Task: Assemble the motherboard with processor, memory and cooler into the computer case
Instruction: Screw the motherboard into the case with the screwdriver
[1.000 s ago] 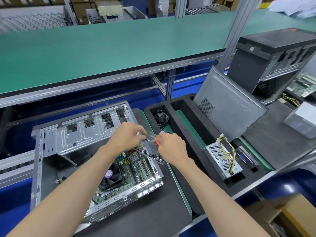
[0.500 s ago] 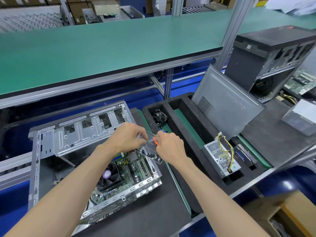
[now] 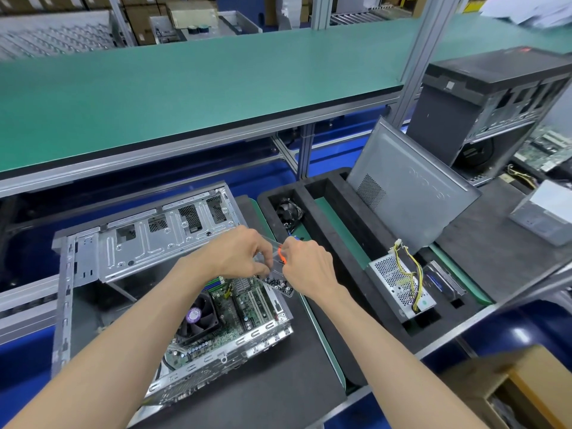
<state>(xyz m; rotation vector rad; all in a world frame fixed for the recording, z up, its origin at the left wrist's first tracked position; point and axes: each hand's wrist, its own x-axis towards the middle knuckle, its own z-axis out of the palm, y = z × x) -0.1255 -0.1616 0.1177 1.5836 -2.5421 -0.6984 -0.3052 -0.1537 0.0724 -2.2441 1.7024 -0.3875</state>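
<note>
An open silver computer case [image 3: 139,243] lies on a black mat. Inside it sits the motherboard [image 3: 247,305] with a black cooler fan [image 3: 198,317] on it. Both hands hover over the case's right end around a small clear plastic box [image 3: 278,284] with dark small parts in its lower end. My left hand [image 3: 238,255] grips the box from the left, fingers curled round it. My right hand [image 3: 309,270] pinches the box's right edge at an orange clip [image 3: 281,253]. The hands hide most of the box.
A black foam tray [image 3: 340,243] to the right holds a small fan [image 3: 288,212], a leaning grey side panel [image 3: 408,193] and a power supply [image 3: 399,283] with yellow wires. A second case [image 3: 483,97] stands far right. A green shelf [image 3: 185,88] runs overhead. A cardboard box [image 3: 510,388] sits lower right.
Both hands stay at the clear box with only small finger movements. The case and its parts have not moved.
</note>
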